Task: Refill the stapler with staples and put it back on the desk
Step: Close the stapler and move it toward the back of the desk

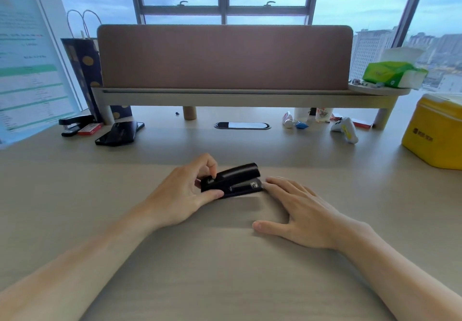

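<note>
A black stapler (237, 180) lies on the beige desk (225, 270) in front of me, its top arm slightly raised and metal showing at its right end. My left hand (182, 193) grips the stapler's left rear end, thumb under the base and fingers on top. My right hand (297, 210) rests flat on the desk with fingers spread, its fingertips touching the stapler's right end. A red box, possibly staples (90, 128), lies at the far left next to a second black stapler (73, 123).
A shelf riser with a brown panel (225, 56) spans the back. A black phone (120, 133) lies back left, a dotted gift bag (85, 70) behind it. A yellow box (436, 133), green tissue pack (392, 74), white controller (346, 126) and small bottles sit right.
</note>
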### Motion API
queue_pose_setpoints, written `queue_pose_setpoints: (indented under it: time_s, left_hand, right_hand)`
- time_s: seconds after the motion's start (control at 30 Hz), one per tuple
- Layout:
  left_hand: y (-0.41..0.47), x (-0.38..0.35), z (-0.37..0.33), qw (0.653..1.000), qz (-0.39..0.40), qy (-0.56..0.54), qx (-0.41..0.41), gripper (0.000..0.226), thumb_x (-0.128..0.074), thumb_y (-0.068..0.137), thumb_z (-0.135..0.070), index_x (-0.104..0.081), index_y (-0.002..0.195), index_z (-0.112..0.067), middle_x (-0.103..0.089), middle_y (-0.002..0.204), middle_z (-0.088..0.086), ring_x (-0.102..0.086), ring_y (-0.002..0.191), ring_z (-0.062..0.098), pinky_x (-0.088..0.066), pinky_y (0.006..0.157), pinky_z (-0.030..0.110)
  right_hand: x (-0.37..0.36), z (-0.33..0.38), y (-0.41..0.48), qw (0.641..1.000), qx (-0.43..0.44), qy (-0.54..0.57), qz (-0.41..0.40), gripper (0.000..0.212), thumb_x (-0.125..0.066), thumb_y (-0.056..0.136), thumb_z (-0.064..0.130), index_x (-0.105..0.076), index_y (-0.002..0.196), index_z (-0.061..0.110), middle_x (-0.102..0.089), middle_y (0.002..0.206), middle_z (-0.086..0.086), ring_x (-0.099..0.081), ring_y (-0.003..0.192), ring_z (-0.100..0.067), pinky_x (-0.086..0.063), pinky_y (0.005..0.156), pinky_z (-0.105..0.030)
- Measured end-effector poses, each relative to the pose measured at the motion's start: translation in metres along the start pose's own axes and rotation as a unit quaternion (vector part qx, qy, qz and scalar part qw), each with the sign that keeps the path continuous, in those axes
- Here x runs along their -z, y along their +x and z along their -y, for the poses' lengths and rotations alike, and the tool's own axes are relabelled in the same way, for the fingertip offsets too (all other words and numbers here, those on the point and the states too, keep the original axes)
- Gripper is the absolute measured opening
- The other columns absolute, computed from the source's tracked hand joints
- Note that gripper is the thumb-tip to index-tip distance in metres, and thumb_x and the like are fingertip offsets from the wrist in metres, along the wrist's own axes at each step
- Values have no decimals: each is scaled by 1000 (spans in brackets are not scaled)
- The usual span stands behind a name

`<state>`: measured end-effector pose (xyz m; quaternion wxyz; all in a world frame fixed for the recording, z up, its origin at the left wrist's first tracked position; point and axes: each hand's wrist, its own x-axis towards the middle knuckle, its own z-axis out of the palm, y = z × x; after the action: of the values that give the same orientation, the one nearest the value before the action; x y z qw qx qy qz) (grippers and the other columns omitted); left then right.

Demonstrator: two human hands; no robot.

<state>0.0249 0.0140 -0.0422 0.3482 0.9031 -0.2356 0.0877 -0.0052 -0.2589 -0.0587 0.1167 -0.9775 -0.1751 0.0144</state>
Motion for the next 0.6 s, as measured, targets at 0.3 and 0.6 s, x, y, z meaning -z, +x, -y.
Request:
queue_pose_setpoints:
  time_s: [0.3,0.6]
  left_hand:
    - [97,2,59,987,-104,67,105,32,-75,92,-26,-43,96,-27,-75,104,9,-55,72,25,-44,66,37]
    - [163,-18,93,974,-141,93,147,28,-71,95,-22,-44,102,-20,-65,99,12,-56,83,33,-41,72,35]
  right_hand:
    - [1,-10,72,1000,0,7,10,106,-32,74,95,-18,161,37,-14,171,15,-6,158,-9,-6,130,-40]
    - [-6,-20,105,1000,21,-4,-15,105,-26,73,96,-18,161,38,-15,170,16,-6,158,-7,-2,130,-39]
